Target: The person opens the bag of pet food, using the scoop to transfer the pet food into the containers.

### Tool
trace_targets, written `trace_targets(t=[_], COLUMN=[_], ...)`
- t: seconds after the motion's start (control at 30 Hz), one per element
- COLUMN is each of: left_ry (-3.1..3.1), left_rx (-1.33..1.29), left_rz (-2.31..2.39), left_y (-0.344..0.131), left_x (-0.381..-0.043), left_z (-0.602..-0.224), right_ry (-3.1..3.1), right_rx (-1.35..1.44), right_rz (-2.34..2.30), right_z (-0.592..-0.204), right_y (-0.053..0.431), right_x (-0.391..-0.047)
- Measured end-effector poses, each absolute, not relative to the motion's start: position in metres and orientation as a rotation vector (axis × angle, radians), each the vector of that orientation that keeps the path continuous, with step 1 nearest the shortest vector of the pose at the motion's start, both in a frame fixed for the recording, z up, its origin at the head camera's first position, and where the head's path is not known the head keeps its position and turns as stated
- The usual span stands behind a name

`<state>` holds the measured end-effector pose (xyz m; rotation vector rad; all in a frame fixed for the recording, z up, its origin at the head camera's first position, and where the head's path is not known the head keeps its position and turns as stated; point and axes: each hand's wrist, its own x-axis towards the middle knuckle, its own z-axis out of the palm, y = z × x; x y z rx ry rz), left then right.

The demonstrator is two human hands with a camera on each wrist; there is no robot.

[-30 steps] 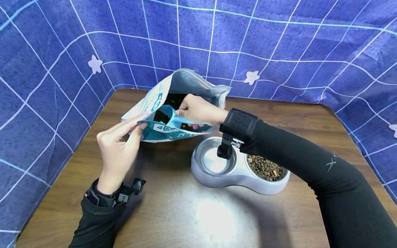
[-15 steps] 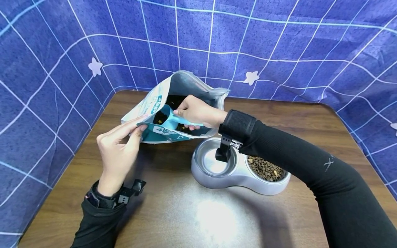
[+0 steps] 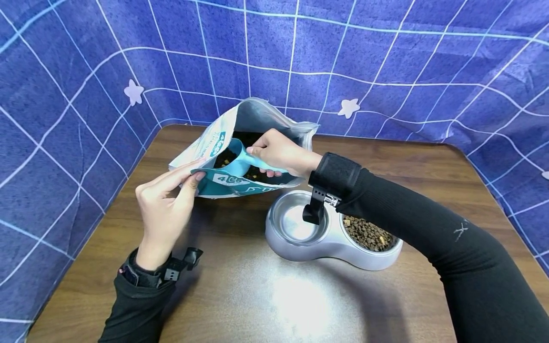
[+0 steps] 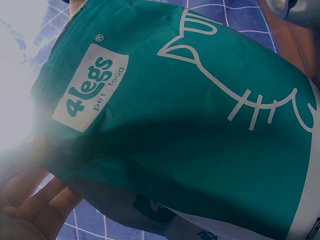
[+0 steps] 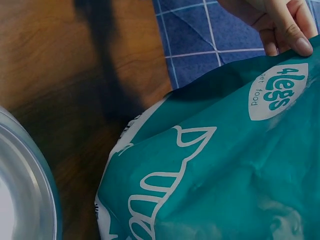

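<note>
A teal and white pet food bag stands with its mouth spread wide, dark kibble visible inside. My left hand pinches the left edge of its mouth between thumb and fingers; the left wrist view shows those fingers beside the teal front panel. Inside the mouth, my right hand grips the handle of a light blue scoop. Kibble shows in the scoop's cup, which is tilted toward the left. In the right wrist view the bag hides the right hand and the scoop.
A grey double pet bowl sits in front of the bag, partly under the right forearm. Its left steel bowl shows bare metal; brown kibble fills the right one. Blue gridded cloth rises behind the wooden table.
The scoop and right hand have shifted slightly within the bag, and more of the scoop's cup and handle now shows. My left hand keeps its hold on the bag's edge.
</note>
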<state>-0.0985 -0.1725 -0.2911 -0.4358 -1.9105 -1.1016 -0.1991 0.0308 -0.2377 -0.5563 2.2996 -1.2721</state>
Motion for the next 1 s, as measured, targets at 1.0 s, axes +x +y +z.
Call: trace_targets(t=[1.0], left_ry=[-1.912], left_rx=[-0.434], left_rz=[-1.123], left_y=[-0.173], left_x=[-0.100], left_z=[-0.292], right_ry=[2.361], right_rx=[-0.517], right_rz=[-1.322], right_z=[-0.225], right_y=[0.041], right_x=[-0.188])
